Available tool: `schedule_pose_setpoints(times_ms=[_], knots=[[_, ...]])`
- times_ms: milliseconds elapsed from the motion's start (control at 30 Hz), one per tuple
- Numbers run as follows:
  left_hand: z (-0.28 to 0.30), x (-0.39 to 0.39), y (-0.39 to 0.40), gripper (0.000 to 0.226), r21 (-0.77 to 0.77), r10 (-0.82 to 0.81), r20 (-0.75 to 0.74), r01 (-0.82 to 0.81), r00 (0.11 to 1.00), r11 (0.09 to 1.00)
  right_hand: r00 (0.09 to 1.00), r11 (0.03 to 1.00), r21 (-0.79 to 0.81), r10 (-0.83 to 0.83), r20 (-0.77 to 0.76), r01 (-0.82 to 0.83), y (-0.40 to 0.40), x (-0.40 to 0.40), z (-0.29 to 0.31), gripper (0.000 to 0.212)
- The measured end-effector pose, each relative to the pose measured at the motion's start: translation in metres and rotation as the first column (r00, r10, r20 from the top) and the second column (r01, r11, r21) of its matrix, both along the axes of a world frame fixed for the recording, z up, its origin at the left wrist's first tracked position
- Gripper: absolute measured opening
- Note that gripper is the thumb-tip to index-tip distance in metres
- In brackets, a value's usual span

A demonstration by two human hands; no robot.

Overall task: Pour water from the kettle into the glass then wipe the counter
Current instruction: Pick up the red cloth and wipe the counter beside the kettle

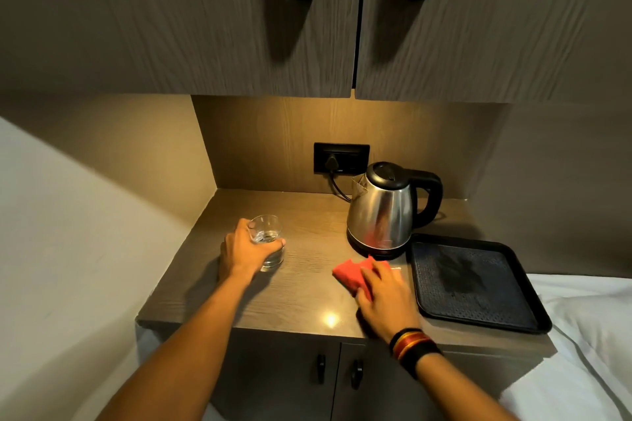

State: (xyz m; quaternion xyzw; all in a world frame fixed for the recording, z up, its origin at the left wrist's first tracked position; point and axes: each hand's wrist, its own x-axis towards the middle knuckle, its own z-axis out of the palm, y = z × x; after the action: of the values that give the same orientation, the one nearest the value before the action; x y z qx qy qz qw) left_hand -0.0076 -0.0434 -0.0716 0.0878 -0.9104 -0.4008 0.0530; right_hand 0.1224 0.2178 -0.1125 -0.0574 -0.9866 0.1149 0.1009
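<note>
Glass [267,243] already has water in it, sitting left on the counter [307,284] with my left hand [241,251] wrapped around it. Kettle [384,212] is back on its base. Right hand [384,297] presses flat on the red cloth [352,272], so wiping's underway; next I'd sweep it across.

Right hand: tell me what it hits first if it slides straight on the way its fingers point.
Probably the kettle. The right hand, flat on the red cloth, points up-left toward its base; depth is uncertain.
</note>
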Motion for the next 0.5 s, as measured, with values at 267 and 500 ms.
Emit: schedule_pose_setpoints(times_ms=[267, 500], knots=[[0.023, -0.022, -0.005, 0.083, 0.003, -0.018, -0.038, 0.018, 0.999, 1.000, 0.961, 0.963, 0.022, 0.266, 0.076, -0.268, 0.006, -0.019, -0.015, 0.049], [0.032, -0.038, -0.010, 0.082, -0.037, -0.032, -0.041, 0.031, 0.999, 0.999, 0.971, 0.974, 0.002, 0.227, 0.079, -0.228, -0.055, -0.094, -0.018, 0.051]])
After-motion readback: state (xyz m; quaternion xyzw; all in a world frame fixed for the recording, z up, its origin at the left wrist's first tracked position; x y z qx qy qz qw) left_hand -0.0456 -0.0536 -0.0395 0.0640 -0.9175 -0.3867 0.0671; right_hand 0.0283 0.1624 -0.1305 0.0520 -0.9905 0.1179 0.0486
